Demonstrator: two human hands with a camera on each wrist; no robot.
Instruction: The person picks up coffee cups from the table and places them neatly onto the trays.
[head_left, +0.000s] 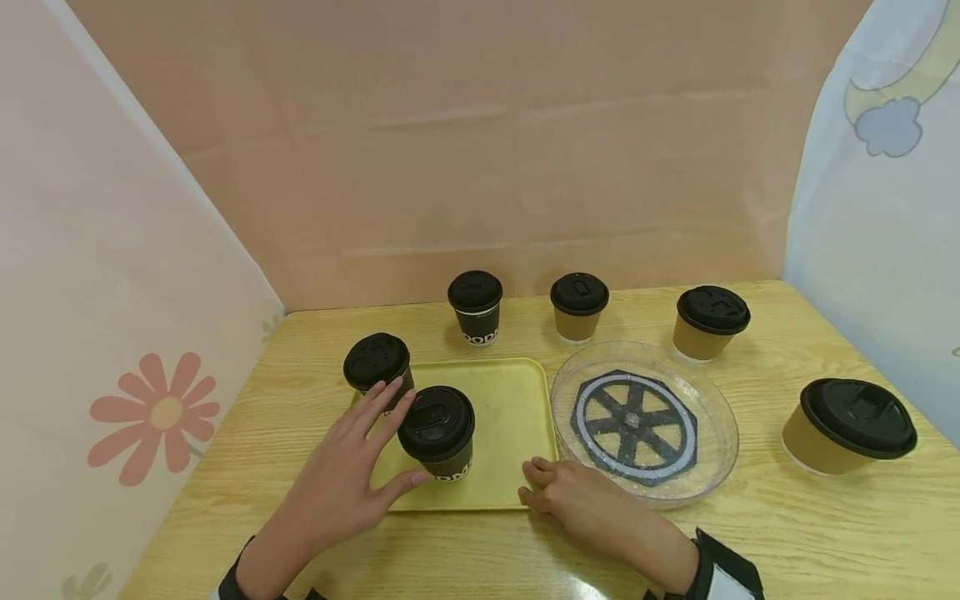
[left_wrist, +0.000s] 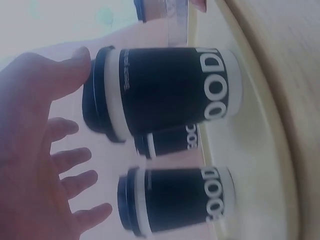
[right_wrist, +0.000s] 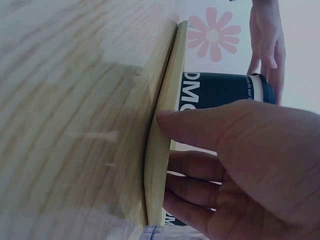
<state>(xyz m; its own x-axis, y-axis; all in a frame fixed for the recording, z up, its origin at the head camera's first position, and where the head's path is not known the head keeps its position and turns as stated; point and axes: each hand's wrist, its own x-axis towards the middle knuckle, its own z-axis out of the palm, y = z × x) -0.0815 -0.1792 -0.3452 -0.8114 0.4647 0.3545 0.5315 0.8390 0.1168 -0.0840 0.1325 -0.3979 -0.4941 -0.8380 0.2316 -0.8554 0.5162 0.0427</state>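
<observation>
A pale wood-grain table [head_left: 465,558] is seen running from the near edge to the far wall. On its near side, the rim of a shallow yellow rectangular tray [head_left: 510,425] is pinched at the near right corner by the right hand [head_left: 577,500], with the thumb outside and the fingers inside. To the left, the left hand [head_left: 348,479] is held wide, its fingers spread beside the black lid of a black paper cup with white lettering [head_left: 437,429]. That cup is stood upright on the tray, not gripped; whether its lid is touched by the thumb cannot be told.

To the right of the tray, a round clear plastic dish with a dark spoked pattern [head_left: 716,442] is placed just beside it. Farther right, a wide brown cup with a black lid [head_left: 847,425] is set upright on the table.

At the tray's far left, a second black lettered cup [head_left: 375,362] is partly hidden by the left fingertips. Beyond the dish, a brown black-lidded cup [head_left: 708,321] is placed at the far right. Beyond the tray, a third black cup [head_left: 476,308] and a small brown cup [head_left: 579,307] are stood well apart from the hands, backed by a plain peach-coloured sheet [head_left: 465,150].
</observation>
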